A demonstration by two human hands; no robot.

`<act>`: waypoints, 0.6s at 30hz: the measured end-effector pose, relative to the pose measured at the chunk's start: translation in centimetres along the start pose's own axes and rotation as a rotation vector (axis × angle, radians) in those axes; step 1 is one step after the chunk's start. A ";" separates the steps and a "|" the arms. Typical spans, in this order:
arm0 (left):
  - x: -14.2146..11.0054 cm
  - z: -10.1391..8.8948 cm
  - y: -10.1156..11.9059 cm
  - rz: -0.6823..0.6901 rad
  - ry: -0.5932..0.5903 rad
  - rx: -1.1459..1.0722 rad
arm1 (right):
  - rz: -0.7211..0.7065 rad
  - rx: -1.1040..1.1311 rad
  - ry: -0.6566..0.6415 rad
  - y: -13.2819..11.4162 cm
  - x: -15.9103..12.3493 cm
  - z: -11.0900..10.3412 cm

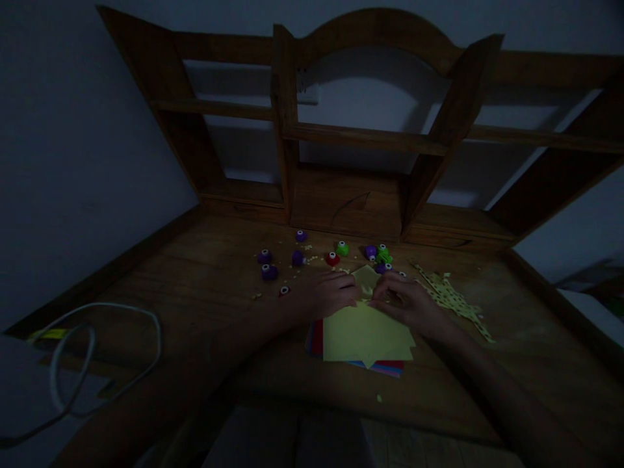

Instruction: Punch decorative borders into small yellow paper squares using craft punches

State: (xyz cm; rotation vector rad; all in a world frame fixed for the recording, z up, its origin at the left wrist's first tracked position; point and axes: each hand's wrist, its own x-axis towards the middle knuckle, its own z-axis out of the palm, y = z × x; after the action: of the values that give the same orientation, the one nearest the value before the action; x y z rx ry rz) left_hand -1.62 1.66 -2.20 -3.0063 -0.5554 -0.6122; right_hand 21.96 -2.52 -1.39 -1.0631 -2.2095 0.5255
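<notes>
Dim light covers the wall (63, 130) and the wooden shelf unit (365, 136) at the far side of the desk (414, 396). On the desk's near half lies a flat yellow sheet (363, 331), its broad face unpunched as far as I can see. Beneath it, red, blue and pink edges of coloured sheets (316, 338) show at the left and near sides, with no cutting visible on them.

At the yellow sheet's far end, between both hands, is a small yellow paper piece (365, 278). The right hand (407, 299) pinches its right edge between thumb and finger; the left hand (334, 292) has its fingers bent at the other edge, though I can't tell whether they grip it. Its shape is too dark to call finished.

Some punching looks done already: yellow strips full of holes (451, 296) lie heaped to the right, and tiny yellow bits (312, 260) are scattered beyond the hands, with one lone bit (379, 398) near the front edge. Little purple (269, 272), green (342, 248) and red (333, 259) gadgets with eye-like tops, probably paper punches, stand about farther off. A pale cable (158, 325) loops at the left.
</notes>
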 end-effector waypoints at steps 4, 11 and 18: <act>-0.1 -0.3 0.4 -0.030 -0.026 -0.077 | 0.017 0.010 -0.047 -0.4 -0.2 0.2; -0.2 -0.6 0.6 -0.030 -0.097 -0.259 | 0.080 0.068 -0.159 -0.7 -0.2 0.3; -0.1 -0.2 0.4 -0.031 -0.147 -0.377 | 0.105 0.087 -0.229 -0.2 -0.2 0.4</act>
State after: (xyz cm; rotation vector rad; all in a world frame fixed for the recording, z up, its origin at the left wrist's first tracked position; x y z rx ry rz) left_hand -1.66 1.25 -2.06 -3.4261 -0.5491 -0.5558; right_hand 21.68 -2.86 -1.60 -1.1247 -2.3111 0.8182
